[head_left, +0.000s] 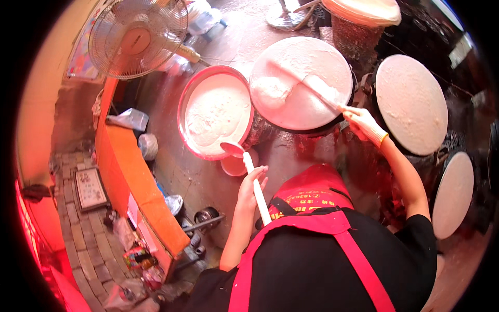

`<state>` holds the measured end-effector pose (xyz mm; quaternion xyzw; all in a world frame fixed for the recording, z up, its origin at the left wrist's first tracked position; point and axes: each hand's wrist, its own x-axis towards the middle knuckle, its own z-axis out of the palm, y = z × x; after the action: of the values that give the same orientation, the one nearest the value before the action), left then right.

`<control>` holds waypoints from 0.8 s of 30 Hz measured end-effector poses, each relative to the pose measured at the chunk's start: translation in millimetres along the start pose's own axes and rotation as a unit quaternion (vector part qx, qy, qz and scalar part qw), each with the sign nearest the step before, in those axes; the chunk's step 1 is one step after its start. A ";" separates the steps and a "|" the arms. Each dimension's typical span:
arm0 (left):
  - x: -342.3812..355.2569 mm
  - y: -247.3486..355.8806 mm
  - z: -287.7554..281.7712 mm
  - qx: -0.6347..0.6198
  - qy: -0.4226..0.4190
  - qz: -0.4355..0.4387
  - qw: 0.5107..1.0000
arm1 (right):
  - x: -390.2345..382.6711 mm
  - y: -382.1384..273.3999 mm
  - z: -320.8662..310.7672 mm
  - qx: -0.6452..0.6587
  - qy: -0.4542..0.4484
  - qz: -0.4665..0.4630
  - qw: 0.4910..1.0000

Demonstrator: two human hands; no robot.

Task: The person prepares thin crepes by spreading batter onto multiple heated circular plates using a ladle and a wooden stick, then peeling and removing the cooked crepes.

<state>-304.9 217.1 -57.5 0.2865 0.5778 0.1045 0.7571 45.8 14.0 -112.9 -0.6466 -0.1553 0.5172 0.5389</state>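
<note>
My left hand (253, 184) grips the long pale handle of a ladle (232, 149), whose head hangs at the near rim of a wide basin of creamy batter (213, 109). My right hand (364, 125), in a light glove, is closed on the handle of a long flat spreader (319, 89). The spreader lies across a round griddle (280, 62), where pale batter is unevenly spread, with a thicker patch at the middle left. A bowl (235, 167) is partly visible below the basin.
A second batter-covered griddle (410, 104) stands at right, a third (452, 195) lower right. A pedestal fan (138, 39) is at upper left. An orange counter (127, 171) runs along the left, with bags and wheeled gear beside it. A stacked bucket (353, 36) sits behind the middle griddle.
</note>
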 end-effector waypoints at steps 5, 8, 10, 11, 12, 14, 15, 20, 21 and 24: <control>27.8 25.3 -55.8 0.072 -0.082 -0.012 0.994 | -104.3 33.1 48.6 0.009 0.002 0.039 0.999; 41.6 29.0 -100.1 0.068 -0.090 -0.024 0.993 | -139.8 64.3 107.3 0.143 0.101 0.025 0.984; 38.4 28.8 -130.6 0.067 -0.093 -0.012 0.993 | -109.2 63.9 180.6 0.319 0.081 -0.027 0.944; 33.8 29.1 -145.0 0.065 -0.096 -0.007 0.993 | -79.4 57.6 221.6 0.405 0.039 -0.079 0.910; 33.7 30.4 -148.9 0.063 -0.105 -0.018 0.992 | -51.4 50.6 250.9 0.358 0.105 -0.084 0.924; 26.8 26.5 -177.5 0.033 -0.104 -0.009 0.994 | 29.5 38.0 305.4 0.345 0.136 -0.120 0.921; 16.6 26.9 -190.2 0.020 -0.094 0.004 0.995 | 65.7 13.2 334.7 0.286 0.197 -0.092 0.933; -16.8 14.4 -234.7 0.034 -0.028 0.059 0.997 | 195.7 5.9 392.7 0.228 0.316 -0.136 0.911; -19.2 12.5 -238.0 0.046 -0.027 0.059 0.997 | 199.0 12.5 390.0 0.202 0.383 -0.130 0.892; -20.6 4.6 -254.1 0.037 -0.017 0.032 0.999 | 136.6 23.4 407.3 0.356 0.302 -0.098 0.879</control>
<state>-548.0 290.3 -81.0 0.3348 0.5588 0.1024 0.7517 -246.2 327.2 -154.3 -0.5174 0.1474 0.2619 0.8012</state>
